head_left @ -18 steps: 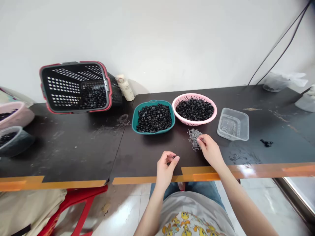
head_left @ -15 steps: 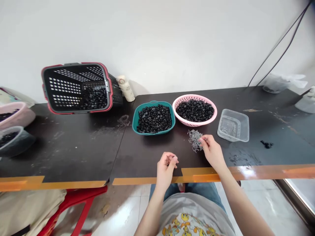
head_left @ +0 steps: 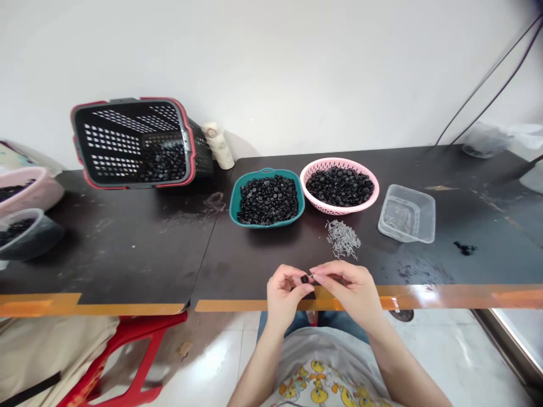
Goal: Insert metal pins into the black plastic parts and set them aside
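Note:
My left hand (head_left: 287, 288) pinches a small round black plastic part (head_left: 304, 278) above the table's front edge. Close against it, my right hand (head_left: 348, 284) holds a thin metal pin (head_left: 312, 276) between thumb and forefinger, its end at the black part. Whether the pin has entered the part is too small to tell. Beyond my right hand lies a loose pile of metal pins (head_left: 343, 238). Behind that stand a teal tray (head_left: 233, 210) of black ring-like parts and a pink basket (head_left: 373, 199) of black caps.
Right of the pile is a clear plastic box (head_left: 428, 226) with some pins in it. A few black bits (head_left: 465, 247) lie farther right. At left, a dark crate (head_left: 193, 147) lies tipped on its side beside a white bottle (head_left: 219, 148). A red stool (head_left: 142, 362) stands below.
My right hand has moved from the pin pile left and nearer to me, bringing a pin to the black part in my left hand. The view has shifted slightly.

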A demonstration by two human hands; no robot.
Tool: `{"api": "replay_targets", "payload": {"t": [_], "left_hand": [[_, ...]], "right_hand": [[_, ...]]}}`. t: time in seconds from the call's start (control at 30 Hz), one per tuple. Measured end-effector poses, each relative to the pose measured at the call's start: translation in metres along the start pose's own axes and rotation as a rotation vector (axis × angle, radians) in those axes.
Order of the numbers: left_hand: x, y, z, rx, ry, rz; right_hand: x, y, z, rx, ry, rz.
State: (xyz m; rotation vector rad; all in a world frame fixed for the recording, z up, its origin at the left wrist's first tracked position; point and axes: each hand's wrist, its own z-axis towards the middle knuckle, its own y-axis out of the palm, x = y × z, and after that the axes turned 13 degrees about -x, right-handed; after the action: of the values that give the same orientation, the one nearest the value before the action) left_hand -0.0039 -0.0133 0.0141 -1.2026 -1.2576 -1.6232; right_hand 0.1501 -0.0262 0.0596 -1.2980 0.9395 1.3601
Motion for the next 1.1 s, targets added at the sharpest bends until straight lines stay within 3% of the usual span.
{"api": "replay_targets", "payload": {"t": [0.23, 0.53, 0.73, 0.87, 0.97, 1.03, 1.1], "left_hand": [[0.001, 0.000, 0.000, 0.035, 0.016, 0.063], [-0.003, 0.007, 0.001, 0.006, -0.117, -0.119], [-0.008, 0.014, 0.002, 0.011, -0.231, -0.294], [-0.004, 0.020, 0.003, -0.002, -0.303, -0.378], [0.001, 0.022, 0.003, -0.003, -0.347, -0.419], [0.004, 0.022, 0.003, 0.002, -0.373, -0.431], [0.006, 0.021, 0.003, 0.005, -0.385, -0.437]], "right_hand": [[-0.006, -0.013, 0.001, -0.104, -0.137, -0.253], [-0.001, -0.012, 0.003, -0.105, -0.300, -0.335], [-0.002, -0.018, 0.008, -0.251, -0.234, -0.607], [-0.002, -0.024, 0.012, -0.280, -0.155, -0.524], [-0.004, -0.041, 0.028, -0.396, -0.050, -0.324], [-0.008, -0.063, 0.053, -0.421, -0.054, -0.302], [-0.010, -0.091, 0.090, -0.207, -0.063, -0.535]]}}
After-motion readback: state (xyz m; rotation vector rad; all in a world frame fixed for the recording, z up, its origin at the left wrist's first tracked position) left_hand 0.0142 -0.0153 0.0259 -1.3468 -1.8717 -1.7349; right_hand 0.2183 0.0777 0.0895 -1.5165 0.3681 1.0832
